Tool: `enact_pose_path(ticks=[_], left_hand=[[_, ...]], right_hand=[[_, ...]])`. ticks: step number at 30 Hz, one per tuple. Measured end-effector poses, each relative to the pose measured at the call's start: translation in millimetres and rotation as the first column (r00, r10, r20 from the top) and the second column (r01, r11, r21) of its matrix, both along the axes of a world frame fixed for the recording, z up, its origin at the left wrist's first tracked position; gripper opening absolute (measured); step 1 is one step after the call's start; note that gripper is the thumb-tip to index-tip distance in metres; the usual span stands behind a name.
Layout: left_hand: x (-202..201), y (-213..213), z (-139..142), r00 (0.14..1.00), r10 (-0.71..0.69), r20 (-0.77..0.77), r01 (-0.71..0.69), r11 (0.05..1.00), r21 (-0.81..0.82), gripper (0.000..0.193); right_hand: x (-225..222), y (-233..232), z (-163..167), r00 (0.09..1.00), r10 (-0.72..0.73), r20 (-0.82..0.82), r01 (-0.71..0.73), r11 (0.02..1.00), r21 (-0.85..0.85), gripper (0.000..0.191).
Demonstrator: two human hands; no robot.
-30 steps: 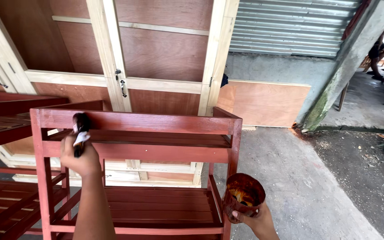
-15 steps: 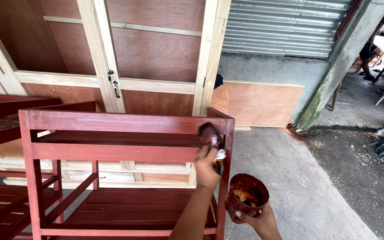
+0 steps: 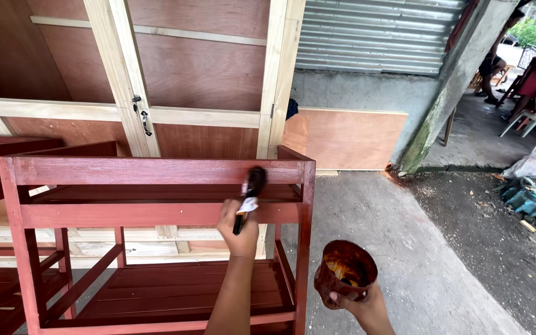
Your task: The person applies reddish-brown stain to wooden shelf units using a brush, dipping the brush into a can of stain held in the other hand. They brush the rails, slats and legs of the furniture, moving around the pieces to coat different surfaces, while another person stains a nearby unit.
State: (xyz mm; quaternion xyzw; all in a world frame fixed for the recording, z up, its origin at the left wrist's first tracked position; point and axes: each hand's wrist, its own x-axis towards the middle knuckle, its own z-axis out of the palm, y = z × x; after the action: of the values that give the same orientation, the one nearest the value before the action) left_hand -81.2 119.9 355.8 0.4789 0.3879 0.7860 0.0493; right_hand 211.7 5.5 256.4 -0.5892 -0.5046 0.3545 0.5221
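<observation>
Holding a dark-handled brush point(image 3: 249, 201) in our left hand point(image 3: 238, 228), we press its bristles against the front face of the top rail point(image 3: 150, 170) of a red-stained wooden rack point(image 3: 156, 260); the fingers are curled tight around the handle, with a scrap of pale rag wrapped at the grip. The brush stands nearly upright, handle down toward the wrist and bristles up, while the rail's long axis runs level from left to right across the view; so the tool lies crosswise to the wood it touches, near the rail's right end and just beside the right corner post point(image 3: 307, 205). Our right hand point(image 3: 361, 301) hangs lower and to the right, apart from the rack, its fingers pinching the rim and wall of a small round cup point(image 3: 345, 273) smeared with brown-red stain; the cup's mouth tilts toward us. Of the two, the left hand is on the rail, and the cup sits below and right of the bristles. Behind the rack stand pale-framed plywood doors point(image 3: 200, 68); beyond, a concrete floor point(image 3: 404, 248).
</observation>
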Motion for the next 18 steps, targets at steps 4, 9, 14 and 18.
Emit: enact_pose_path(ticks=[4,9,14,18], left_hand=[[24.0,-19.2,7.2,0.998,0.002,-0.066,0.001,0.999,0.053,0.020],[78.9,-12.0,18.8,0.956,-0.250,-0.154,0.240,0.967,-0.081,0.016],[42.3,-1.0,18.6,0.971,-0.227,-0.073,0.224,0.974,-0.047,0.014],[-15.6,-1.6,17.5,0.986,-0.131,-0.106,0.131,0.991,-0.004,0.013]], right_hand=[[0.0,-2.2,-0.5,0.997,-0.008,-0.080,0.005,0.999,-0.038,0.091],[-2.4,-8.8,0.2,0.999,-0.030,-0.027,0.031,0.999,0.025,0.091],[-14.0,-10.8,8.7,0.995,-0.038,-0.096,0.041,0.999,0.028,0.091],[-48.7,-6.1,21.4,0.991,0.013,-0.137,-0.004,0.998,0.060,0.088]])
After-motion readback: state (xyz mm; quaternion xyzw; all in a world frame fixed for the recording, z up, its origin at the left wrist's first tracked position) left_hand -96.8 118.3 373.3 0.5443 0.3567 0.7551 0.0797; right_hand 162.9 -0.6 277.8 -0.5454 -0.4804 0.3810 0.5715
